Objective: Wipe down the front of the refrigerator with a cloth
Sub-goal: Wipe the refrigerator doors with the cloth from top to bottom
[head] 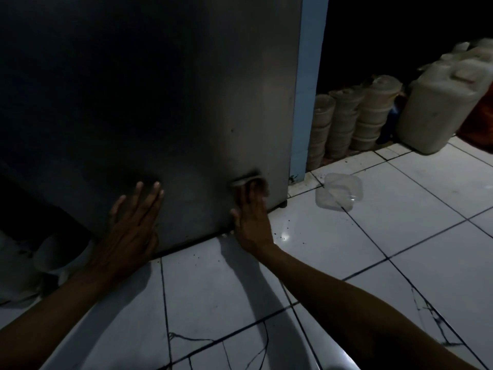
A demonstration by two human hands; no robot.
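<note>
The grey metal front of the refrigerator (165, 102) fills the upper left of the head view, dim and shadowed. My left hand (133, 222) lies flat against its lower part with straight fingers. My right hand (252, 220) presses a small pale cloth (244, 181) against the door near its bottom right corner; only the cloth's top edge shows above my blurred fingertips. Both forearms reach in from the bottom of the frame.
A clear plastic container (338, 190) lies on the white tiled floor (373, 249) right of the fridge. A blue wall edge (306, 102) borders the fridge. Stacked tubs (354, 121) and a large pale jerrycan (440, 108) line the back right. Pale objects (32, 260) sit at lower left.
</note>
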